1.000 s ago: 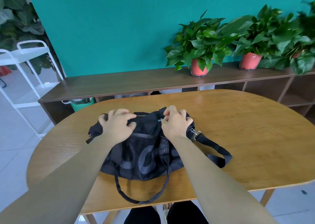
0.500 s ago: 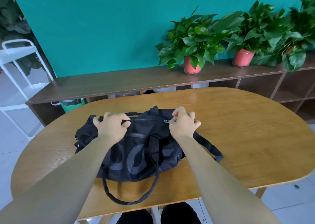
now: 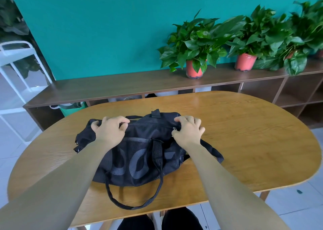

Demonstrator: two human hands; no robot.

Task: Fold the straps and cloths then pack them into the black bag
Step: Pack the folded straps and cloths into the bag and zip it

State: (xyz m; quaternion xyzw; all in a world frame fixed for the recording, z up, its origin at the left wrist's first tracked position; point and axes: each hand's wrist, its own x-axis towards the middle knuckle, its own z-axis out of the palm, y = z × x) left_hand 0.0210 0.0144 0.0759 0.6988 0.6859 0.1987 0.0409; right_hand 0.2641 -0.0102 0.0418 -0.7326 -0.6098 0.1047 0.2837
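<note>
The left hand grips the top of the black bag; beside it, the right hand pinches the zipper pull.

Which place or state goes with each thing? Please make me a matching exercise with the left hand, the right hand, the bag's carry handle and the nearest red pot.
Things:
1. left hand
2. right hand
3. carry handle
4. nearest red pot

Places or states:
A. stands on the brown shelf
B. pinches the zipper pull
C. lies looped toward the near edge of the table
D. grips the top of the black bag, at its left end

Pairs: 1-D, 2-B, 3-C, 4-A
</note>
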